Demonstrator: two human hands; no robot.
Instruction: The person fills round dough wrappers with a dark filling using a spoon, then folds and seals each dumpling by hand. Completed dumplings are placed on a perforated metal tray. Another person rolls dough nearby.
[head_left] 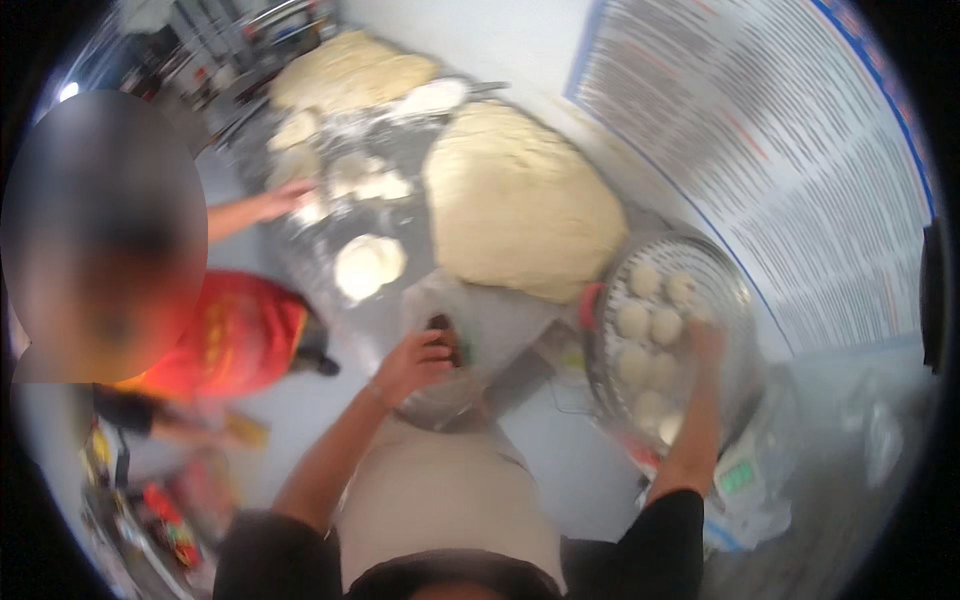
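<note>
My left hand (415,362) is closed, its fingers curled against a small dark brown thing (443,335) with a bit of green beside it; blur hides what kind it is. Below that hand is a round, see-through or metal bowl (445,412), partly covered by my wrist. My right hand (706,340) reaches into a round perforated steamer tray (738,290) on the right. Its fingers are smeared and touch or hover at the pale round dough buns (666,326). Several buns sit in rows on the tray. Whether the right hand holds one is unclear.
A large dough slab (520,205) lies on the metal table, with another dough mass (350,72) farther back. Flattened dough rounds (368,266) lie at left centre. A co-worker in a red apron (240,330) stands left, one hand (290,198) at dough pieces. A scale (738,478) sits near the tray.
</note>
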